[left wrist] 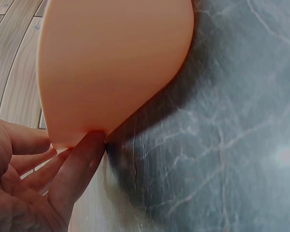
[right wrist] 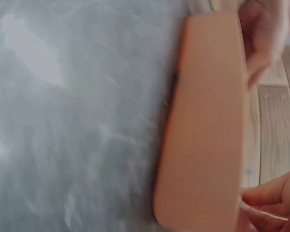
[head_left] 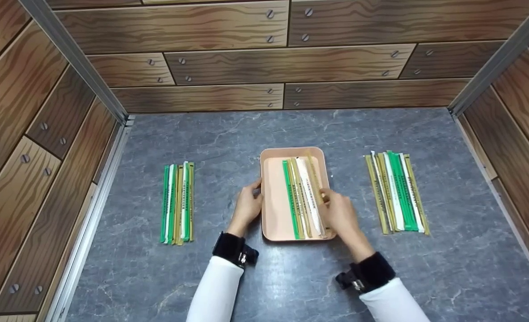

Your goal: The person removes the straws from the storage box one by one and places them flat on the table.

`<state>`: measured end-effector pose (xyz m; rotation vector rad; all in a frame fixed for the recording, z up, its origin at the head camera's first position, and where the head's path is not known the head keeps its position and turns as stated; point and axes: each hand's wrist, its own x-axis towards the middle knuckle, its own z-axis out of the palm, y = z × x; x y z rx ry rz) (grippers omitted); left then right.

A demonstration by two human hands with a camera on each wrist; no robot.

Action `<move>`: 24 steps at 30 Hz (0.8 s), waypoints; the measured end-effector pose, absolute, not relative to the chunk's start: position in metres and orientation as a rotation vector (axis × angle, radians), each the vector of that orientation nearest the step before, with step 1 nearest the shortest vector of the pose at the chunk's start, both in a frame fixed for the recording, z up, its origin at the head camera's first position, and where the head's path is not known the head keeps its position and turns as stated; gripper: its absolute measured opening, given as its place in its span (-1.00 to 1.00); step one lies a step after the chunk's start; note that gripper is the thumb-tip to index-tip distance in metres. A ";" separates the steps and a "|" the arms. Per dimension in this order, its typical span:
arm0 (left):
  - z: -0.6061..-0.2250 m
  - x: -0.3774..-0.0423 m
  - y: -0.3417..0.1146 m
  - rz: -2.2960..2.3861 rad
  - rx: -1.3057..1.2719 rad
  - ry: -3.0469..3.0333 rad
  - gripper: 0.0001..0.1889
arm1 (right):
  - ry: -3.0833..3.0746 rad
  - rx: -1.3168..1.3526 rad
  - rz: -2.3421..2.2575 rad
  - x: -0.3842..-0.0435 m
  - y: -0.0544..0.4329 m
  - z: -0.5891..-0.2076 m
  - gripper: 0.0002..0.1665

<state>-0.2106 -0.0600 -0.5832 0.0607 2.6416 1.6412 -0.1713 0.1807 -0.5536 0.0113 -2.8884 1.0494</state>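
Note:
A peach-coloured tray [head_left: 272,192] lies in the middle of the table, with several wrapped drinking straws in green, gold and white [head_left: 306,192] lengthwise along its right half. My left hand [head_left: 247,205] pinches the tray's left rim; in the left wrist view, fingers [left wrist: 82,164] press its outer wall. At the right rim, my right hand [head_left: 340,214] pinches the rightmost gold wrapped straw [head_left: 313,172], which looks blurred and slightly slanted. The right wrist view is smeared, with the right hand's fingers [right wrist: 268,195] close against the tray's edge.
A bundle of green, white and gold wrapped straws [head_left: 177,203] lies left of the tray. Another bundle [head_left: 397,192] lies to the right, fanned a little. Wood-patterned walls [head_left: 228,67] enclose the grey marbled table [head_left: 291,286] at the back and both sides.

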 end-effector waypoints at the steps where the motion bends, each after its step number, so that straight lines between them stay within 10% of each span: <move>1: -0.583 -0.211 -0.060 1.639 0.058 2.638 -0.49 | -2.876 -0.004 1.071 -0.171 0.186 -0.552 -0.53; 24: -0.583 -0.212 -0.060 1.569 -0.011 2.621 -0.46 | -2.950 -0.600 0.710 -0.164 0.315 -0.542 -0.54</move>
